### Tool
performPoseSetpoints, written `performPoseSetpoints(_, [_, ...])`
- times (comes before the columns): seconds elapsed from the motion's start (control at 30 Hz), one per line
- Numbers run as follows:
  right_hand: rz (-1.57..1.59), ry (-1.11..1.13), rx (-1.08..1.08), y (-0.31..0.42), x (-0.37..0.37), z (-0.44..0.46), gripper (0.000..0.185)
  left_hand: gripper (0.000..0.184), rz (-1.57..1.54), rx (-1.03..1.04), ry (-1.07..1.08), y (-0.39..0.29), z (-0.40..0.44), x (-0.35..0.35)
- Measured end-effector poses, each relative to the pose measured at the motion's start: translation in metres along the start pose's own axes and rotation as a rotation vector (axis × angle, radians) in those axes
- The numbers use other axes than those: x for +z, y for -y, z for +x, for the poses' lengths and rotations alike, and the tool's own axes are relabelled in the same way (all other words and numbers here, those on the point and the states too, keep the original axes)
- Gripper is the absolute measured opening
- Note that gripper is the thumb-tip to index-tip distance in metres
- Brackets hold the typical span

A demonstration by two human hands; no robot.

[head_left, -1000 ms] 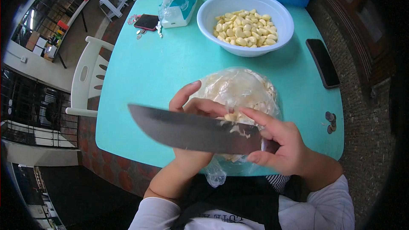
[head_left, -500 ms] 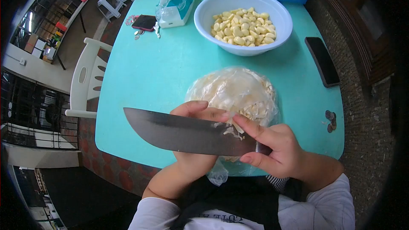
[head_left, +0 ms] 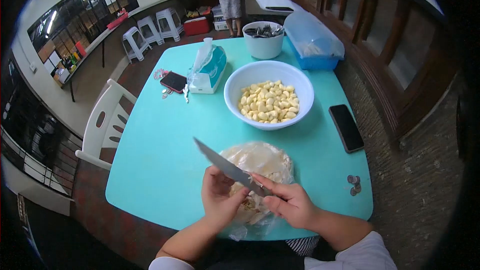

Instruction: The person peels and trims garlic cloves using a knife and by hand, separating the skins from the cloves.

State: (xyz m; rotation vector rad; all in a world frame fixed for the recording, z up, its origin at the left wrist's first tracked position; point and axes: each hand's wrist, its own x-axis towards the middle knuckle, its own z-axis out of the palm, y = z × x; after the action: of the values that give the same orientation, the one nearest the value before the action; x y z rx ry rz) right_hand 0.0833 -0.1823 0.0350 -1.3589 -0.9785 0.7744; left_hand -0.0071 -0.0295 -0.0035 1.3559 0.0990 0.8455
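My right hand (head_left: 295, 207) is closed round the handle end of a large knife (head_left: 225, 165), its index finger stretched along the blade. The blade points up and to the left, tilted nearly edge-on. Just below the blade is my left hand (head_left: 218, 197), its fingers curled and its thumb close to the blade; anything between those fingers is hidden. Small pale scraps cling to the blade near my right index finger. Under both hands lies a clear plastic bag (head_left: 265, 157) with pale, papery pieces in it. Beyond it stands a light blue bowl (head_left: 232, 102) of peeled garlic cloves (head_left: 270, 101).
A tissue pack (head_left: 212, 72), a phone with coins (head_left: 173, 82) and a white tub of cutlery (head_left: 263, 47) stand on the turquoise table (head_left: 160, 170). To the right are a blue lidded box (head_left: 315, 45), a black phone (head_left: 346, 128) and coins (head_left: 354, 184). A person (head_left: 228, 0) stands behind.
The view has tipped up, showing more of the room. The knife has turned from broadside to nearly edge-on and points more upward. My left hand has come out from behind the blade.
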Motion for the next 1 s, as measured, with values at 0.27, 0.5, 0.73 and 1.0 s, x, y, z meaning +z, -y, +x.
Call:
performPoseSetpoints(0.27, [0.584, 0.084, 0.309, 0.003, -0.013, 0.001, 0.036, 0.041, -0.395, -0.339, 0.078, -0.004, 0.021, -0.009])
performPoseSetpoints(0.5, [0.648, 0.034, 0.302, -0.012, -0.016, 0.0, 0.036, 0.034, -0.614, -0.378, 0.003, 0.007, 0.033, -0.023])
performPoseSetpoints(0.73, [0.541, 0.087, 0.322, 0.0, -0.011, -0.001, 0.054, 0.029, -0.634, -0.372, -0.036, 0.003, 0.038, -0.029])
performPoseSetpoints(1.0, [0.327, 0.056, 0.421, -0.001, -0.003, 0.001, 0.042, 0.027, -0.529, -0.289, -0.034, 0.002, 0.037, -0.031])
